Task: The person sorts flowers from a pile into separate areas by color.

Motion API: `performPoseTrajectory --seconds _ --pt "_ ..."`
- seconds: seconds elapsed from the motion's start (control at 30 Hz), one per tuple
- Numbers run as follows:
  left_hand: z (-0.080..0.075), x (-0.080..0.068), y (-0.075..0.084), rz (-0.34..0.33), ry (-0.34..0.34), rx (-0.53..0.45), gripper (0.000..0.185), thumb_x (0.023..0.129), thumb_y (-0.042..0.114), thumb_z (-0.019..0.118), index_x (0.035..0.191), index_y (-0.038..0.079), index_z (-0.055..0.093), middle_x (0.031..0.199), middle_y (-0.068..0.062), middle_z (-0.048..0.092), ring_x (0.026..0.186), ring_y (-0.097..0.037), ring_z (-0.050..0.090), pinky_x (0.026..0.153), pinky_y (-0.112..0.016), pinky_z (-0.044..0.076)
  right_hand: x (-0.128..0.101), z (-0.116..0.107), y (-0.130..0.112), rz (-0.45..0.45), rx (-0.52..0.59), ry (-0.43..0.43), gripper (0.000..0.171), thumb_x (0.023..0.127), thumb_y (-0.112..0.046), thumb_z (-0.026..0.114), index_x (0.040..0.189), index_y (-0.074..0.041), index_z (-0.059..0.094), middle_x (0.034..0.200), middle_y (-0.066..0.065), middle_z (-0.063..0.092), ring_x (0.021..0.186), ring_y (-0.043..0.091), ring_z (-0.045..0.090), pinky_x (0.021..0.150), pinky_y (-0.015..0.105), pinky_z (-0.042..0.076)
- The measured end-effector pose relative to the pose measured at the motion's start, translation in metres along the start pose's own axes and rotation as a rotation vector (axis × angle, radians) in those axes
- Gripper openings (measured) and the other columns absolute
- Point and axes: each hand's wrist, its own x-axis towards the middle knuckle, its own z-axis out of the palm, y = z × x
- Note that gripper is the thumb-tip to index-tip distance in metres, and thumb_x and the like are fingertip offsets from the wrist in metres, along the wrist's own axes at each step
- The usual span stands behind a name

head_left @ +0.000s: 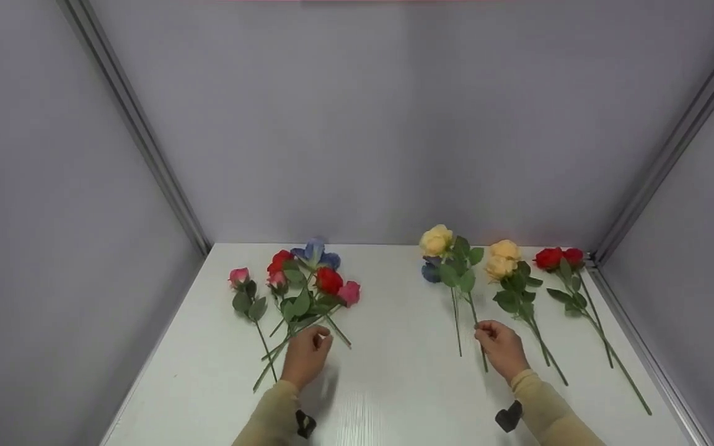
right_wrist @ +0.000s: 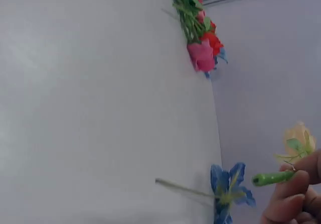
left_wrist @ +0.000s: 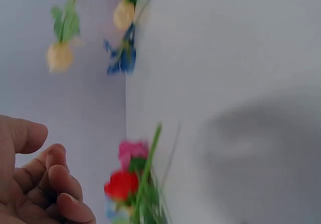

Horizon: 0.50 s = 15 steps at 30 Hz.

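Between thumb and fingers my right hand pinches the stem of a yellow rose; the green stem end pokes out of the grip in the right wrist view. That rose is lifted off the table. Behind it lies a blue flower with a thin stem. My left hand hovers near the stems of a mixed flower pile, fingers loosely curled and holding nothing. In that pile are red roses, a bright pink rose and a blue flower.
On the white table, a single pink rose lies at the far left. Right of my right hand are peach-yellow roses, then red roses with long stems. Grey walls with metal corner rails enclose the table.
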Motion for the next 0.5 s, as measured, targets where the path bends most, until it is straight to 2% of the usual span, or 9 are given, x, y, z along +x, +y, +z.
performPoseTrajectory --seconds 0.13,0.23,0.4,0.5 --pt "-0.028 0.002 -0.027 -0.064 0.098 0.042 0.014 0.093 0.015 0.063 0.099 0.004 0.067 0.067 0.003 0.050 0.057 -0.012 0.044 0.054 -0.030 0.037 0.008 -0.026 0.012 0.000 -0.071 0.027 0.022 0.096 -0.013 0.054 0.111 0.002 0.063 0.106 0.017 0.064 0.083 0.018 0.054 0.066 0.026 0.045" --pt "-0.044 0.001 -0.047 -0.125 0.143 0.067 0.013 0.093 0.015 0.062 0.099 0.004 0.067 0.067 0.001 0.050 0.057 -0.013 0.044 0.055 -0.031 0.038 0.011 -0.044 0.019 0.026 -0.102 0.025 0.029 0.098 -0.016 0.051 0.117 0.003 0.060 0.109 0.017 0.061 0.088 0.019 0.053 0.069 0.027 0.044" --pt "-0.062 -0.005 -0.072 -0.235 0.175 0.095 0.015 0.094 0.016 0.059 0.099 0.004 0.066 0.072 -0.001 0.054 0.061 -0.015 0.048 0.057 -0.032 0.039 0.014 -0.069 0.035 0.056 -0.155 0.037 0.038 0.099 -0.022 0.046 0.126 0.004 0.054 0.115 0.018 0.059 0.098 0.023 0.054 0.075 0.029 0.045" --pt "-0.068 -0.008 -0.083 -0.280 0.182 0.119 0.018 0.094 0.017 0.058 0.101 0.002 0.065 0.076 -0.003 0.057 0.064 -0.017 0.051 0.058 -0.033 0.040 0.017 -0.079 0.047 0.058 -0.195 0.060 0.040 0.099 -0.020 0.046 0.127 0.006 0.053 0.113 0.018 0.059 0.095 0.023 0.055 0.074 0.029 0.046"
